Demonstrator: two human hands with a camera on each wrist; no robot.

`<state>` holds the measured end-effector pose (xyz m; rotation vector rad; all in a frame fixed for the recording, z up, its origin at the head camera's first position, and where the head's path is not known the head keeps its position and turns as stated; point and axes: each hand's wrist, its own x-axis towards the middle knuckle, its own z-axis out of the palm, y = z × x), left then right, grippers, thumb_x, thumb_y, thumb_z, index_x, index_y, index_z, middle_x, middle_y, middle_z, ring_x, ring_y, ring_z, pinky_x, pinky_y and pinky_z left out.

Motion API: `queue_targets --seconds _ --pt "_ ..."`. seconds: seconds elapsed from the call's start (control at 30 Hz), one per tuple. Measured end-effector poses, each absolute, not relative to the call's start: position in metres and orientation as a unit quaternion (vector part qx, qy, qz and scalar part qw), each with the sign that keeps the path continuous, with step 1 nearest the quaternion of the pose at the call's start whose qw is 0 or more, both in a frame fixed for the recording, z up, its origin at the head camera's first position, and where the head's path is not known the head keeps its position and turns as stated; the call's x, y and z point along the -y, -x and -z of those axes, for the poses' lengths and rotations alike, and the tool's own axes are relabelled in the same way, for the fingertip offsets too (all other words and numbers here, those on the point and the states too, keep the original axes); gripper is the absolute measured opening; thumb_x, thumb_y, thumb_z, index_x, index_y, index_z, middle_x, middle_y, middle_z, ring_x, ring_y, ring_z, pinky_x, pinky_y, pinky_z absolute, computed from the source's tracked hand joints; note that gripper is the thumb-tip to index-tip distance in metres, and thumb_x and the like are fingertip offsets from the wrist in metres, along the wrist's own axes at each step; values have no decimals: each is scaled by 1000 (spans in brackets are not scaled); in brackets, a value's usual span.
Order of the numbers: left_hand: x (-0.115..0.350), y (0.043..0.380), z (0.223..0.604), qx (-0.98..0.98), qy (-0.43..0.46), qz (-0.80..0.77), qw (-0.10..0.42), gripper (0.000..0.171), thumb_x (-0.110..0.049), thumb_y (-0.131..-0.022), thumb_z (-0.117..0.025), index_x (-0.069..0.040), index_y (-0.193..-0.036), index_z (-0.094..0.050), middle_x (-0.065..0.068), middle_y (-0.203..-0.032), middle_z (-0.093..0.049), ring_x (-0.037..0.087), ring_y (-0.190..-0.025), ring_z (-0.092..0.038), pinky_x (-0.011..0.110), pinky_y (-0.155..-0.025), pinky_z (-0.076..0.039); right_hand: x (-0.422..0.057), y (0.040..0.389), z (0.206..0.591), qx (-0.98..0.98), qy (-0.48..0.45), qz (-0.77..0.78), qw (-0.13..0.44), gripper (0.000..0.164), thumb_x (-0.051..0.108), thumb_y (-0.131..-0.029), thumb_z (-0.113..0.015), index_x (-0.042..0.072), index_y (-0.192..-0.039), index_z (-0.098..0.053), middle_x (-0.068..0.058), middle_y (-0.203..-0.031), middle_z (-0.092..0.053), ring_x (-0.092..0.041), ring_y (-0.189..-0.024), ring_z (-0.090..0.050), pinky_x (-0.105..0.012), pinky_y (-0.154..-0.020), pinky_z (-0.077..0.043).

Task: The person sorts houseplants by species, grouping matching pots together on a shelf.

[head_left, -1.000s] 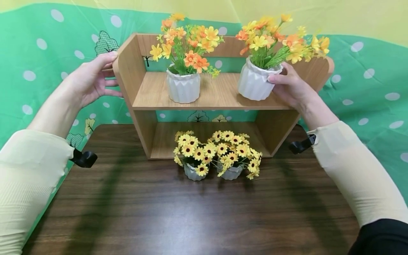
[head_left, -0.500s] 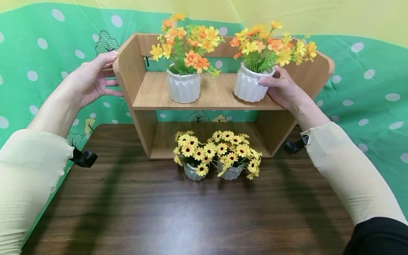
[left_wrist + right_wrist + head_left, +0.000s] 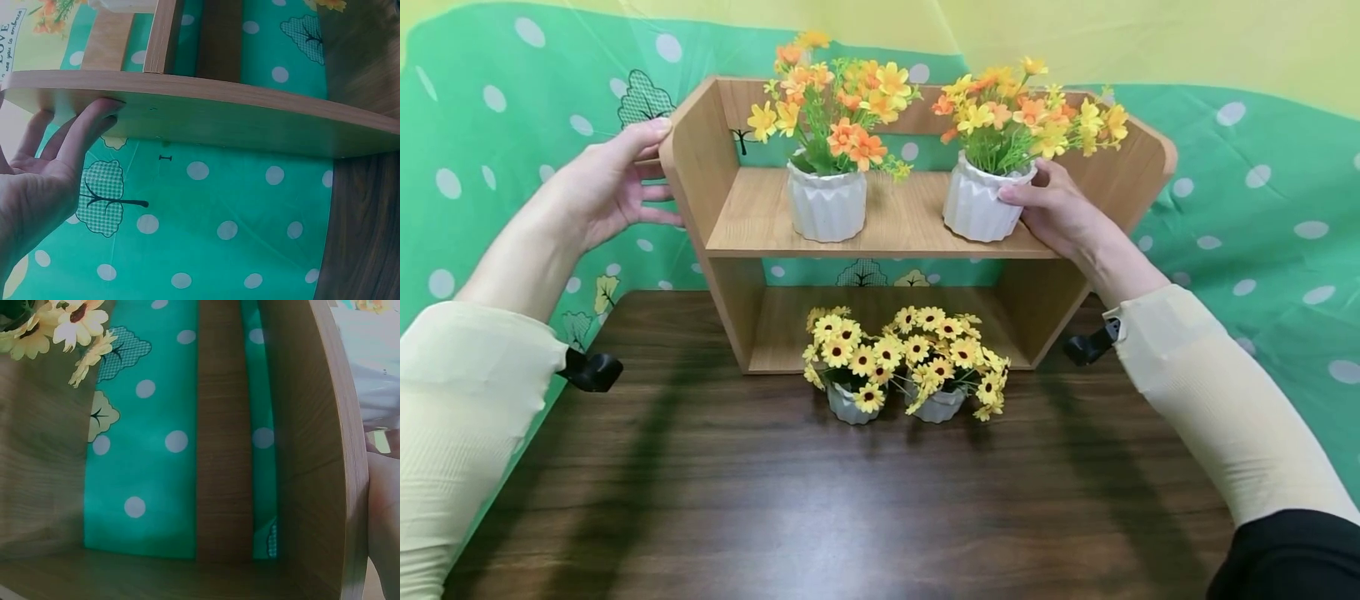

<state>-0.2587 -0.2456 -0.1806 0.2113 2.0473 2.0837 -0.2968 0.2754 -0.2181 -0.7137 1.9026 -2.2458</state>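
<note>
My right hand (image 3: 1060,208) holds the right-hand flower pot (image 3: 981,204), white and ribbed with orange and yellow flowers, on the upper board of a wooden shelf (image 3: 902,225). The thumb lies on the pot's front; the other fingers are partly hidden behind it. A matching flower pot (image 3: 827,207) stands to its left on the same board. At the shelf's left side panel, my left hand (image 3: 613,187) touches the outside, thumb by the front edge. The left wrist view shows its fingers (image 3: 87,128) fairly straight against that panel. In the right wrist view the right hand (image 3: 384,506) is mostly cut off.
Two small white pots (image 3: 852,404) of yellow daisies (image 3: 951,350) stand close together before the lower compartment, on the dark wooden table (image 3: 820,500). A green and yellow printed cloth (image 3: 1247,225) hangs behind. Each sleeve cuff has a black wrist camera (image 3: 591,371).
My right hand has moved left along the upper board with the flower pot, closer to the other pot. The left hand stays at the side panel. The head view has shifted slightly.
</note>
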Motion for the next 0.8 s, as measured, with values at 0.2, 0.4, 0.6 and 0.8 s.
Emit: queue_targets --seconds 0.2,0.4,0.6,0.8 --pt "245 258 181 -696 -77 -706 106 61 -46 -102 -60 -29 -156 -37 0 -146 -47 20 -113 -67 43 -74 -65 -276 297 217 -648 243 720 61 43 -3 -92 -63 8 -133 -62 -2 -132 -65 -13 -122 -57 -24 -104 -46" --pt "245 258 178 -694 -74 -708 107 60 -46 -101 -61 -27 -154 -40 1 -145 -49 20 -110 -70 44 -73 -65 -274 298 218 -642 237 726 63 37 -4 -93 -65 8 -128 -65 -2 -126 -68 -13 -118 -61 -23 -102 -48" --pt "244 258 176 -700 -70 -703 106 60 -46 -101 -61 -27 -154 -41 1 -148 -47 21 -114 -66 43 -74 -65 -275 298 216 -647 227 725 68 41 -3 -93 -65 8 -132 -62 -2 -131 -66 -13 -124 -58 -23 -105 -45" --pt "244 257 176 -699 -68 -704 108 60 -46 -101 -61 -27 -155 -40 2 -152 -44 22 -116 -65 42 -74 -65 -275 299 216 -649 223 723 77 43 -4 -94 -63 10 -134 -60 -1 -134 -64 -12 -127 -56 -23 -110 -41"
